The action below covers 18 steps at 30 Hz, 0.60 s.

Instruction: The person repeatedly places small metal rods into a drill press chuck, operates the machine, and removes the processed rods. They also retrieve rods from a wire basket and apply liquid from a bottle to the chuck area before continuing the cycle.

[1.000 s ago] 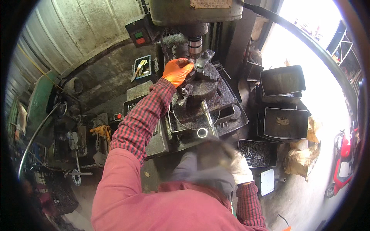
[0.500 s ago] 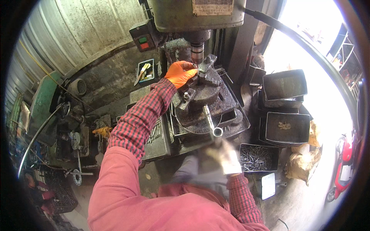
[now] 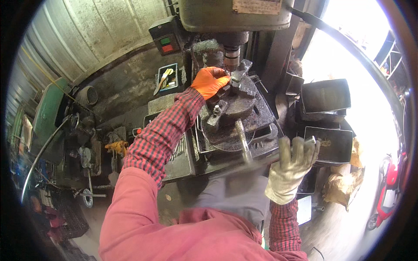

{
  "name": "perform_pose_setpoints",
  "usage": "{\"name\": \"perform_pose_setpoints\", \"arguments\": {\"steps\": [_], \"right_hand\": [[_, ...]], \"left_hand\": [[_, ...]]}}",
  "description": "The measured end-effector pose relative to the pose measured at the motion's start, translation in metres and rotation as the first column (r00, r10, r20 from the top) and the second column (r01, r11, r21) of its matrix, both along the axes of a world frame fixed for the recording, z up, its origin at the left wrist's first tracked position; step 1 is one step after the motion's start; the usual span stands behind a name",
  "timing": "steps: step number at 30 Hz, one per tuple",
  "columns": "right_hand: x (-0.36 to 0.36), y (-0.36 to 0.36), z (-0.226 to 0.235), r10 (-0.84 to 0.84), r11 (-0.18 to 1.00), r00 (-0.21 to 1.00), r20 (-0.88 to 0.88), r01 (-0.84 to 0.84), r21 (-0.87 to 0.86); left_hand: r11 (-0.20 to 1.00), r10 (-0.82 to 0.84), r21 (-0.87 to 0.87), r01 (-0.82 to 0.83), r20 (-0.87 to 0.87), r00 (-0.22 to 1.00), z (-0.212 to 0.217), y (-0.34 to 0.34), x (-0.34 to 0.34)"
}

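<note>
My left hand point(image 3: 210, 82), in an orange glove, is at the vise point(image 3: 237, 106) under the drill press chuck point(image 3: 232, 58). Its thumb and fingertips are pressed together at the jaws; whatever they hold is too small or hidden to make out. A metal handle point(image 3: 243, 141) slants from the vise toward me, and a blurred bar crosses its near end. My right hand point(image 3: 289, 172), in a pale work glove, is upright with its fingers stretched out. It is against or just in front of that bar, whose tip shows beside the fingers; whether it touches is unclear.
A switch box point(image 3: 165, 40) with green and red buttons hangs at the far left of the press. A small tray point(image 3: 167, 78) holds a brush. Dark bins point(image 3: 326, 95) stand stacked at right, near a crumpled brown bag point(image 3: 342, 187). Small metal rods lie in a tray point(image 3: 180, 165) below my left forearm.
My right hand has moved right and opened upward at the handle. The crossbar has swung to lie across the view. My left hand stays at the vise; the view has shifted slightly.
</note>
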State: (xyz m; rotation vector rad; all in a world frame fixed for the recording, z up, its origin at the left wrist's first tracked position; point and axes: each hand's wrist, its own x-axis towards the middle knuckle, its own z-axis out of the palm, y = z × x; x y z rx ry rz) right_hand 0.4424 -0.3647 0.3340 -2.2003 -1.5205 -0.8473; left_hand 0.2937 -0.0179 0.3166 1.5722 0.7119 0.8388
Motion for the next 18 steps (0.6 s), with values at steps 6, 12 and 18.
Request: {"name": "perform_pose_setpoints", "arguments": {"steps": [6,12,18], "right_hand": [[-0.037,0.007,0.039,0.593,0.698,0.762,-0.258,-0.328,0.637],[-0.084,0.026,0.019,0.783,0.447,0.164,-0.600,-0.820,0.359],[-0.085,0.037,-0.003,0.744,0.507,0.333,-0.580,-0.845,0.166]], "left_hand": [[1.000,-0.007,0.001,0.007,0.059,0.998,-0.005,0.003,0.000],[0.998,-0.049,0.032,0.050,-0.041,0.998,-0.009,0.007,-0.001],[0.995,-0.053,0.079,0.056,-0.047,0.998,-0.019,0.005,0.001]]}}
